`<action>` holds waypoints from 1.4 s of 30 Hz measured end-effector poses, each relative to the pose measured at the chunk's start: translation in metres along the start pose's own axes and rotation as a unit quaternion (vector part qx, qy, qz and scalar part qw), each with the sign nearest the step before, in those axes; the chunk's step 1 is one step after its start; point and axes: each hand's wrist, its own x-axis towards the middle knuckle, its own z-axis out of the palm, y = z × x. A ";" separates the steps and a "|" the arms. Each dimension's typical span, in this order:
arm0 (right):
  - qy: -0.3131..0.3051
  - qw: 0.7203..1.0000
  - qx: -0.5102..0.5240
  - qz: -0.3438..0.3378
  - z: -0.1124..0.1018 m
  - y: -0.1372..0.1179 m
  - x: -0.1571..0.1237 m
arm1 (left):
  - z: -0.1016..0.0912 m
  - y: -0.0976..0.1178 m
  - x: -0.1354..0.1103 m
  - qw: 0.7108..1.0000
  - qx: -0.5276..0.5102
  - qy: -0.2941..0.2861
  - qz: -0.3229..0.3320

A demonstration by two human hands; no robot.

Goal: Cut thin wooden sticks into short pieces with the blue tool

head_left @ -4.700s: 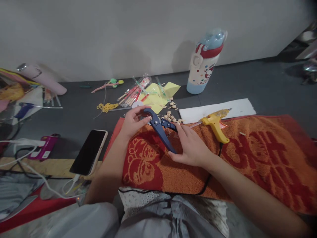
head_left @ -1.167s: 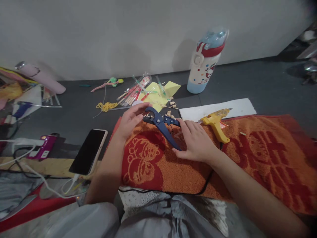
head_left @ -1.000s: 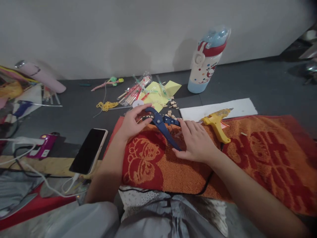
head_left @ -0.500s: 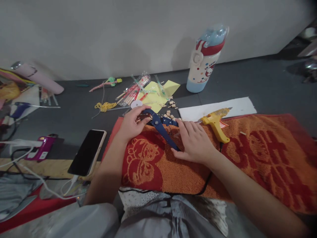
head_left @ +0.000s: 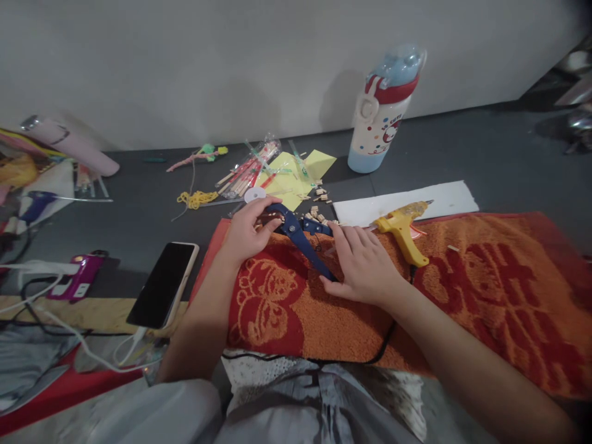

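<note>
A blue cutter (head_left: pixel 298 236) with two long handles lies on the orange and red towel (head_left: pixel 462 277). My right hand (head_left: pixel 363 265) is closed round both handles. At the cutter's jaws, my left hand (head_left: pixel 247 230) pinches something small and dark that I cannot make out. Several short cut wooden pieces (head_left: pixel 317 216) are scattered just behind the jaws.
A yellow glue gun (head_left: pixel 402 225) lies on the towel by a white sheet (head_left: pixel 444 196). A phone (head_left: pixel 163 283) sits left. Sticks in a clear wrapper (head_left: pixel 247 166), yellow paper (head_left: pixel 296 176), yellow string (head_left: pixel 197 198) and a white and blue bottle (head_left: pixel 383 111) stand farther back. Cables lie at left.
My left hand opened briefly beside the jaws, then closed again on them. The right hand has kept its grip on the handles, shifting only slightly.
</note>
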 end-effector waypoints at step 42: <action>-0.008 0.952 0.304 0.043 0.001 0.002 -0.002 | 0.022 0.001 -0.001 0.996 0.035 0.077 -0.010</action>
